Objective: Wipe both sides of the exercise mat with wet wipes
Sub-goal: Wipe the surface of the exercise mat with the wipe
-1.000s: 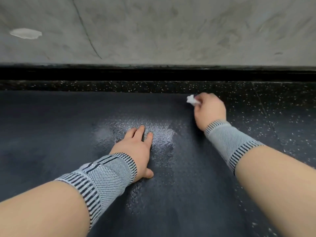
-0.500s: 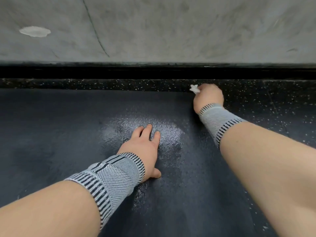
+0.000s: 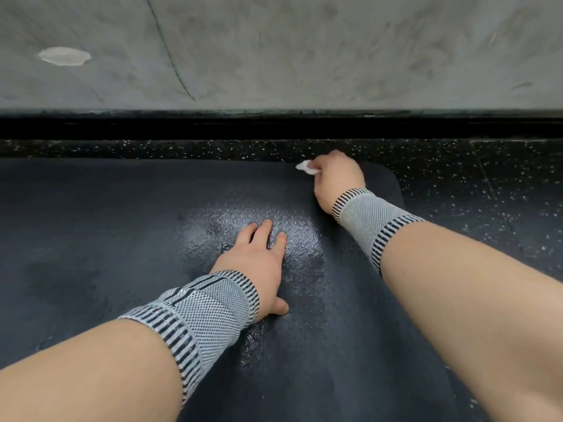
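Low in the frame, the left hand (image 3: 254,263) lies flat with straight fingers on the dark mat (image 3: 106,239), which covers the floor (image 3: 487,184) across the centre. Higher, right of centre, the right hand (image 3: 338,178) has its fingers clenched around a white wipe (image 3: 306,167) near the mat's far corner. The mat seems soft, bendable and wet-slippery; I would lift it at that corner.

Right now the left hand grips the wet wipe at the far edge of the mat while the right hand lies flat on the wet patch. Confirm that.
The hands are swapped. In the head view the right hand grips the wet wipe at the far edge of the mat, while the left hand lies flat on the wet patch.
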